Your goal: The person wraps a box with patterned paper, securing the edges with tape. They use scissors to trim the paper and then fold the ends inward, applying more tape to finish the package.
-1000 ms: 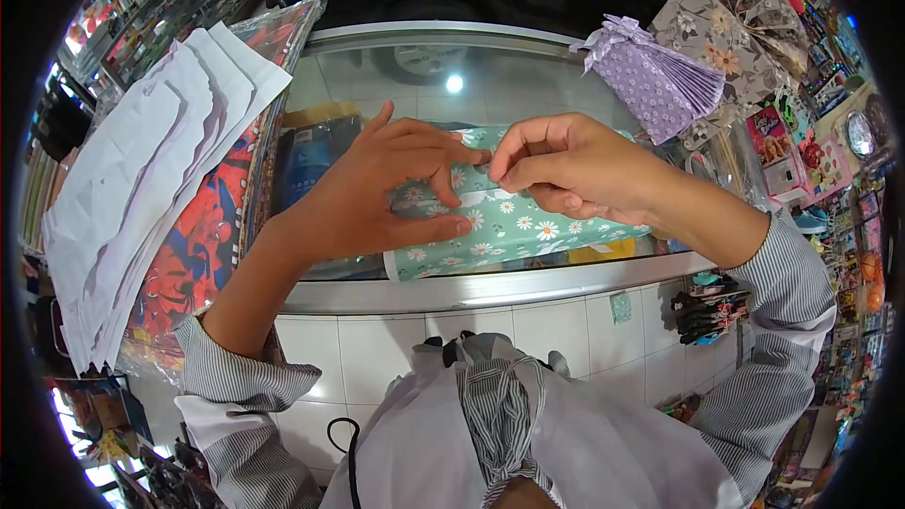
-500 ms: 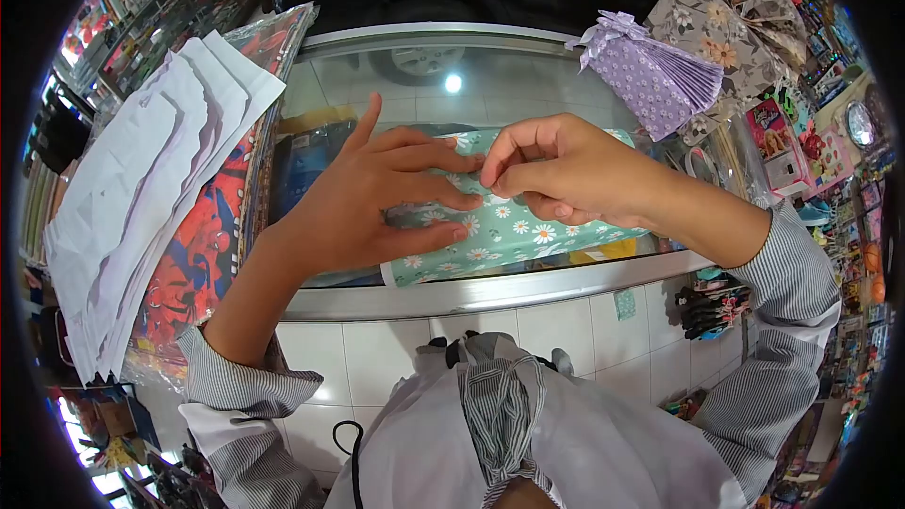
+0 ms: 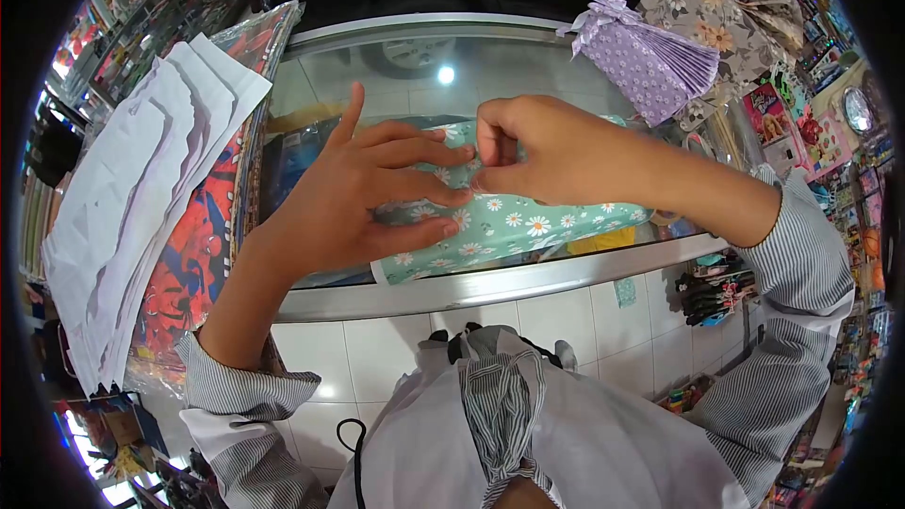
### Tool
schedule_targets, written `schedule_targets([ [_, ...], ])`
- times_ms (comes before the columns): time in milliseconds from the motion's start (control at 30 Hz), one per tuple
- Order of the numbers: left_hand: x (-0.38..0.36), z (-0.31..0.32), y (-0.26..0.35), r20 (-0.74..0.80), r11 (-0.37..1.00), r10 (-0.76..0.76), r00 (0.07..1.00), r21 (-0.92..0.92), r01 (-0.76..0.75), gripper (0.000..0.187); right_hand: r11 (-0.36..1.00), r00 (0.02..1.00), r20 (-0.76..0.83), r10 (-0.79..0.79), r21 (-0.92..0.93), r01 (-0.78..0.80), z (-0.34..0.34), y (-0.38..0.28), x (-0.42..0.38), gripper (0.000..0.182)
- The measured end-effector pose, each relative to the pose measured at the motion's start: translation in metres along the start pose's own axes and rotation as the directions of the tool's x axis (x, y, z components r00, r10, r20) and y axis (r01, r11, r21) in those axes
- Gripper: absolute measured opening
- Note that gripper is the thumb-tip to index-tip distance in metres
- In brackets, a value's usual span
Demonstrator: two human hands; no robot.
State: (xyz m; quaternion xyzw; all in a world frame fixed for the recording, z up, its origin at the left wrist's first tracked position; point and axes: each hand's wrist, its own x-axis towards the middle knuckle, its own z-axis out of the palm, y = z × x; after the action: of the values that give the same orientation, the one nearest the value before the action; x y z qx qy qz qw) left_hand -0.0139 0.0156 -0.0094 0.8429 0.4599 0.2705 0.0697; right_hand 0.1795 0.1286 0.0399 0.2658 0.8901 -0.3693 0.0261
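Green wrapping paper with white daisies (image 3: 537,225) lies on the glass counter (image 3: 509,285), near its front edge. My left hand (image 3: 363,184) rests on the left part of the paper, palm down with fingers spread. Close to those fingertips, my right hand (image 3: 542,151) is over the middle of the paper, its fingers curled and the thumb near the index finger. Whatever is between them, if anything, is too small to make out. The right hand and forearm hide the paper's back part.
Stacked white papers (image 3: 108,217) lie on red printed sheets (image 3: 189,245) in plastic at the left. A purple pleated paper package (image 3: 646,66) stands back right, beside a grey floral one (image 3: 702,9). Boxed goods (image 3: 773,123) crowd the right side.
My right hand has turned and its fingers have shifted slightly up and left over the paper. The left hand stays spread on the paper. The whole view has shifted slightly.
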Motion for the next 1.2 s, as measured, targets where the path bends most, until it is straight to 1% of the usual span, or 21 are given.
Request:
schedule_targets([
  [33, 0.0, 0.0, 0.0, -0.002, 1.0, 0.001, 1.0, 0.003, -0.001, 0.022, 0.997, 1.0, 0.022, 0.007, -0.081, -0.005, -0.002, -0.002, 0.001, 0.024],
  [133, 0.0, 0.001, 0.0, -0.008, 1.0, 0.004, 1.0, 0.01, -0.004, 0.023, 0.972, 0.993, 0.101, 0.063, -0.232, -0.038, -0.01, -0.014, 0.005, 0.031],
  [233, -0.001, 0.001, 0.0, -0.005, 1.0, 0.006, 1.0, 0.021, -0.005, 0.023, 0.902, 0.976, 0.117, 0.183, -0.414, -0.12, -0.018, -0.029, 0.005, 0.038],
  [333, -0.001, 0.002, 0.0, -0.011, 1.0, 0.01, 1.0, 0.017, -0.009, 0.022, 0.938, 0.976, 0.131, 0.174, -0.323, -0.124, -0.021, -0.018, 0.006, 0.046],
  [433, -0.002, 0.002, 0.0, -0.015, 1.0, 0.014, 1.0, 0.007, -0.014, 0.023, 0.91, 0.939, 0.159, 0.304, -0.339, -0.237, -0.025, -0.023, 0.006, 0.049],
  [533, -0.001, 0.002, 0.0, -0.014, 1.0, 0.015, 1.0, 0.002, -0.014, 0.022, 0.894, 0.936, 0.158, 0.314, -0.383, -0.235, -0.029, -0.019, 0.007, 0.051],
  [733, -0.001, 0.002, 0.0, -0.004, 1.0, 0.009, 1.0, 0.001, -0.009, 0.022, 0.835, 0.908, 0.164, 0.386, -0.481, -0.268, -0.035, -0.023, 0.003, 0.048],
  [833, -0.001, 0.001, 0.0, -0.002, 1.0, 0.006, 1.0, 0.0, -0.006, 0.022, 0.733, 0.882, 0.13, 0.453, -0.617, -0.286, -0.044, -0.022, 0.0, 0.045],
  [933, -0.001, 0.001, -0.001, 0.002, 1.0, 0.003, 1.0, 0.006, -0.003, 0.023, 0.734, 0.928, 0.096, 0.36, -0.644, -0.218, -0.045, -0.012, -0.009, 0.043],
  [1033, 0.0, 0.001, 0.0, 0.011, 1.0, -0.002, 1.0, 0.009, 0.002, 0.024, 0.693, 0.957, 0.065, 0.284, -0.704, -0.158, -0.041, -0.004, -0.014, 0.042],
  [1133, 0.0, 0.0, 0.001, 0.015, 1.0, -0.011, 1.0, 0.003, 0.011, 0.026, 0.748, 0.995, 0.012, 0.097, -0.661, -0.065, -0.041, 0.002, -0.025, 0.041],
  [1200, 0.0, 0.0, 0.001, 0.019, 1.0, -0.018, 1.0, 0.0, 0.018, 0.027, 0.762, 0.992, -0.006, 0.125, -0.64, -0.1, -0.041, -0.002, -0.029, 0.04],
])
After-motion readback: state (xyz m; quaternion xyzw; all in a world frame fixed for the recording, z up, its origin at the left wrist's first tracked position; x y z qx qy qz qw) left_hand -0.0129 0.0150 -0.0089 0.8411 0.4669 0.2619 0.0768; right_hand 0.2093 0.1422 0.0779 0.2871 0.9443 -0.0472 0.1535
